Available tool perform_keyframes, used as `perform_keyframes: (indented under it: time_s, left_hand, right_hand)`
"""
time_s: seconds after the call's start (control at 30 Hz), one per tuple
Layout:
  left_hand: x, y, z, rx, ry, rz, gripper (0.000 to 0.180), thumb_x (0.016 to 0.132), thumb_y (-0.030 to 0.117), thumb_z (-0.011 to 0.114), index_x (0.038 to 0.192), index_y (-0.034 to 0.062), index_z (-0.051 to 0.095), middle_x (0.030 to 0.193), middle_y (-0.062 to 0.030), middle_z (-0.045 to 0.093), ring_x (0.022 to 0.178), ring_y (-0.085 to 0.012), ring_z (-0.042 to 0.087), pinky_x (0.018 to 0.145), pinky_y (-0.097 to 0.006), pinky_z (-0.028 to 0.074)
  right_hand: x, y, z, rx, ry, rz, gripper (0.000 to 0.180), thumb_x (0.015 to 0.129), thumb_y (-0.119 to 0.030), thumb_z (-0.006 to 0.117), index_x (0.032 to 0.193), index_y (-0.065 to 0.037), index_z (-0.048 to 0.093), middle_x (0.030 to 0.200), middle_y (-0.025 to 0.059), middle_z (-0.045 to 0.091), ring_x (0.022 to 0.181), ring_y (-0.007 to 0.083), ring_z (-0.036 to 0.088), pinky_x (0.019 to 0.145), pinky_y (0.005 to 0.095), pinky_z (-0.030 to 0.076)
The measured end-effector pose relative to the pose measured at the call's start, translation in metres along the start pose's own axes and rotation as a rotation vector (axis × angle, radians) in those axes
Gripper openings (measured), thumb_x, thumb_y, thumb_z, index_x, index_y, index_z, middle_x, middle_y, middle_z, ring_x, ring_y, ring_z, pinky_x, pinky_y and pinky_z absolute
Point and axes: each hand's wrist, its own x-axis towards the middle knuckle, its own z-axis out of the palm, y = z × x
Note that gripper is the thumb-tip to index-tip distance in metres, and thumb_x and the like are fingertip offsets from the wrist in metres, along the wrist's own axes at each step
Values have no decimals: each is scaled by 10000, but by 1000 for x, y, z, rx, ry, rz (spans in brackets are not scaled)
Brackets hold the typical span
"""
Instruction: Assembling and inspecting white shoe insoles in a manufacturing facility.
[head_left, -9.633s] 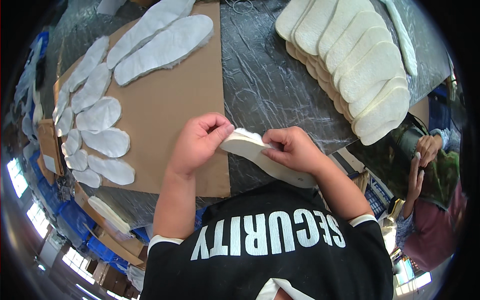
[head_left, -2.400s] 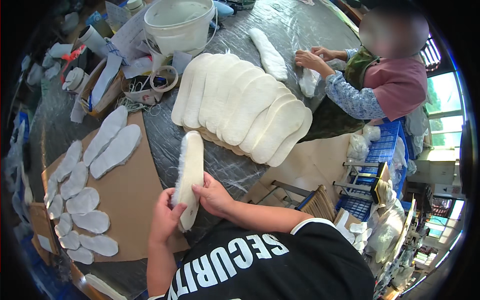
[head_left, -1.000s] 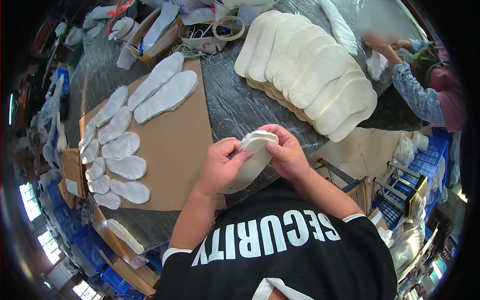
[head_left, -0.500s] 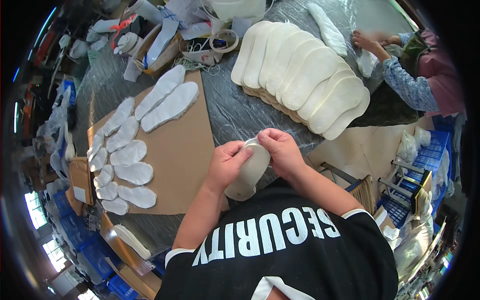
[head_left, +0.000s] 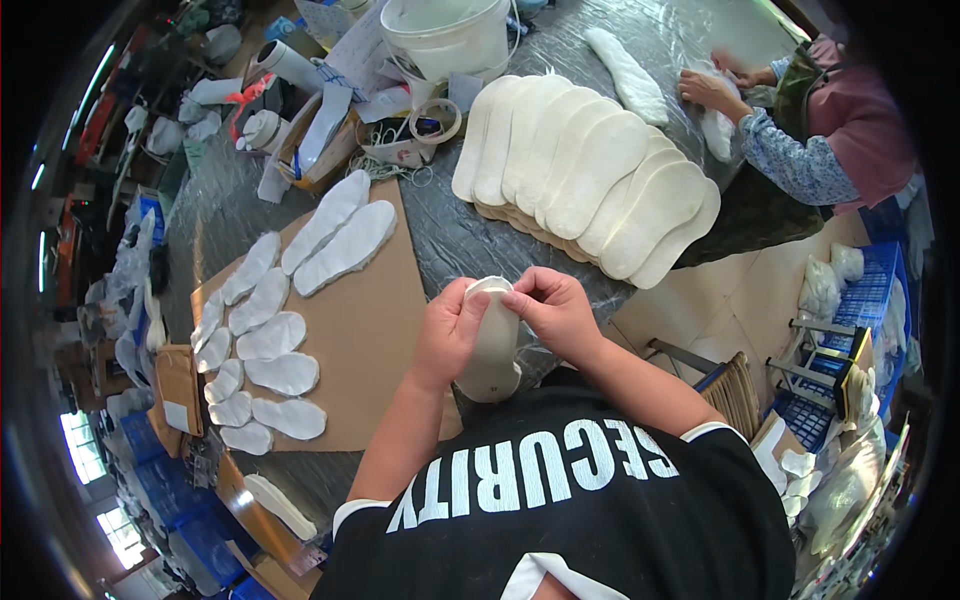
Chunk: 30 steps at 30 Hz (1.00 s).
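A cream shoe insole is held upright in front of my chest, its rounded top edge between my two hands. My left hand grips it along the left side, thumb laid on its face. My right hand pinches the upper right rim with thumb and fingertips. Some white fluffy layer shows along the top edge. Ahead and to the right lies a fanned stack of cream insoles. On the left, several white padded insoles rest in overlapping rows on a brown cardboard sheet.
A white bucket, a tape roll and a cluttered box stand at the back. At far right another person's hands handle white padding near a long white pad. Blue crates and a metal stool stand on the floor.
The view has shifted, so the table things appear a little lower. My right hand has moved from the insole's top to its upper right edge, and the insole stands more upright.
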Motion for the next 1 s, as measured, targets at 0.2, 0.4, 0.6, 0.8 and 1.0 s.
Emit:
perform_keyframes:
  time_s: [0.2, 0.4, 0.6, 0.8, 1.0]
  left_hand:
    - [26, 0, 4, -81, 289, 75, 306, 1013, 285, 490, 978, 16, 631, 810, -21, 643, 696, -84, 571, 627, -251, 462]
    - [74, -69, -14, -417, 481, -146, 387, 1035, 332, 412, 1058, 0, 611, 898, -53, 647, 713, -124, 613, 630, -272, 504]
    - [53, -152, -15, 862, 336, 255, 280, 906, 176, 581, 1113, -13, 562, 998, -182, 585, 920, -339, 561, 849, -441, 451]
    - [41, -148, -9, 975, 222, 408, 293, 796, 126, 667, 1058, 19, 590, 1044, -177, 548, 983, -373, 510, 882, -452, 427]
    - [39, -145, -6, 959, 250, 388, 286, 781, 135, 681, 1035, 30, 604, 1030, -157, 552, 965, -353, 518, 860, -442, 441]
  right_hand:
    - [1, 20, -8, -18, -234, -98, 634, 822, -211, 710, 1327, -34, 371, 1199, 126, 521, 1102, 210, 523, 955, 343, 432]
    - [-25, 0, -30, -477, -225, 186, 505, 864, -204, 680, 1291, -44, 464, 1093, 194, 640, 1007, 290, 632, 868, 376, 481]
    - [-15, -58, -57, -472, -75, 45, 399, 947, -140, 550, 1319, -37, 447, 1088, 159, 641, 1028, 249, 610, 903, 348, 461]
    - [50, -124, -116, -679, 152, -162, 375, 910, -129, 591, 1272, -39, 544, 1095, 129, 646, 987, 193, 616, 870, 324, 475]
    - [155, -201, -172, -1477, 538, -396, 345, 862, -171, 631, 1206, -157, 618, 1029, 129, 641, 890, 316, 650, 776, 396, 518]
